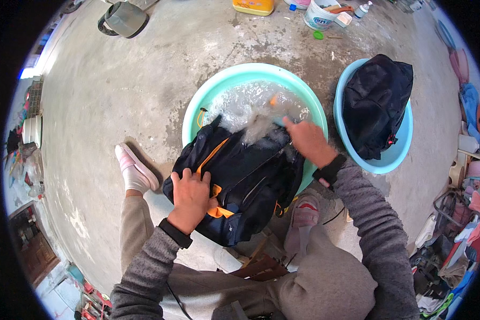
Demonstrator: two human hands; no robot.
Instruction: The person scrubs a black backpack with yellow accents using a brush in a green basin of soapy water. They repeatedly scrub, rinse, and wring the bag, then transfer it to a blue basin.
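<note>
A dark navy backpack (240, 172) with orange trim lies partly in a mint-green plastic basin (196, 96) and hangs over its near rim. My left hand (192, 196) grips the bag's fabric beside an orange strap (212, 155). At the basin's right side my right hand (309, 140) is closed around a light-blue object (280, 121), too blurred to identify. It is at the bag's far end, by the foamy water (244, 104). An orange spot in the water is too blurred to name.
To the right stands a light-blue basin (402, 138) holding a dark fabric item (376, 104). A grey pitcher (126, 20), a yellow container (254, 6) and a white bucket (321, 16) stand farther off. My slippered foot (134, 164) is left of the basin. Piled clothes (456, 256) line the right.
</note>
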